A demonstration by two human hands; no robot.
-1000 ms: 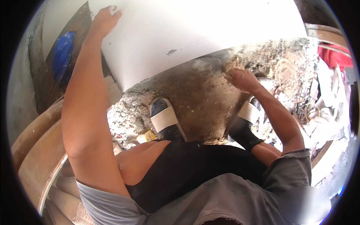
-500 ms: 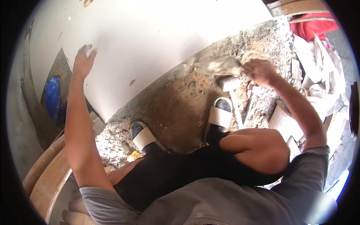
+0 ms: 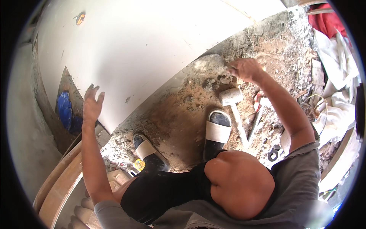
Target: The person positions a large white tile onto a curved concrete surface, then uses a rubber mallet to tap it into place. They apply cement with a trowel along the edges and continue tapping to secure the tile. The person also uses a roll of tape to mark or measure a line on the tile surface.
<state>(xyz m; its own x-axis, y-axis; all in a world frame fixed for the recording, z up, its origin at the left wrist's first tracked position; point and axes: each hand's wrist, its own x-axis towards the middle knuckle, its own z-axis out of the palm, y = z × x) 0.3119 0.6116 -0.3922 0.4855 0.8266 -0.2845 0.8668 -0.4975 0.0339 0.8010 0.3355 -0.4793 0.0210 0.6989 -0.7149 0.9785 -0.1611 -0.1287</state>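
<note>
My right hand is closed around the end of what looks like a trowel, its pale, dusty blade pointing left over the dirt along the edge of a large white panel. The handle is mostly hidden in my fingers. My left hand, fingers apart and holding nothing, is over the panel's left part; whether it touches the surface I cannot tell. Below my right hand lies a mallet with a whitish head, beside a red-and-pale long-handled tool.
A tape measure lies on the panel. Blue plastic is left of my left hand. White sacking, red cloth and rubble line the right. A black ring lies near my knee; curved brown boards stand lower left.
The view has shifted, bringing the whole tape measure and black ring into sight. My right hand still grips the trowel at the panel's edge. My left hand stays open over the panel.
</note>
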